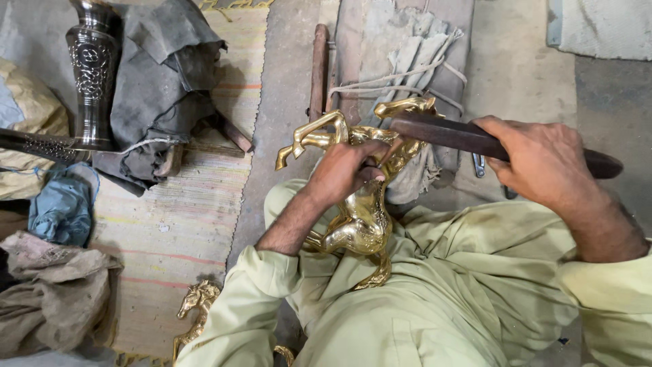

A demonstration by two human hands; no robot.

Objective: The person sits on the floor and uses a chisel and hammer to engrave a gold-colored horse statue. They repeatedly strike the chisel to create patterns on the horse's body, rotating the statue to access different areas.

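Centre of frame: a brass horse (360,217) rests on the person's lap, forelegs pointing to the upper left, body running down toward the lower centre. The left hand (346,170) is clenched over the horse's neck and back, steadying it. The right hand (543,163) is wrapped around the handle of a dark tool (441,132), whose long axis runs from right to left, slightly upward, its tip touching the horse near the head, just beside the left fingers (370,171). The left hand is the nearer one to the contact point.

Surface: a striped mat (183,224) on a bare floor (285,88). A second brass horse (197,306) lies at lower left; an engraved dark vase (92,75) and grey rags (163,75) sit at upper left
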